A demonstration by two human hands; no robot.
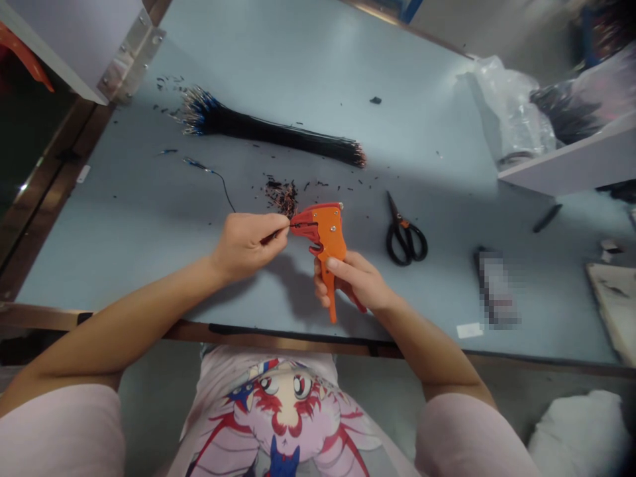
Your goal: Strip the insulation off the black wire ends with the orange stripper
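Note:
My left hand (248,246) pinches a thin dark wire (277,233) between thumb and fingers, and the wire's end reaches into the jaws of an orange wire stripper (325,238). My right hand (355,281) grips the stripper's handles. Behind the hands, a small heap of cut insulation bits (281,197) lies on the light blue workbench (298,59). A long bundle of black wires (268,131) with blue-tipped ends lies farther away, and one loose wire (209,171) lies apart from it.
Black-handled scissors (405,233) lie to the right of my right hand. A clear plastic bag (511,106) sits under a white shelf (566,165) at the far right. A pixelated, unreadable object (495,288) and a pale board (616,311) occupy the bench's right side.

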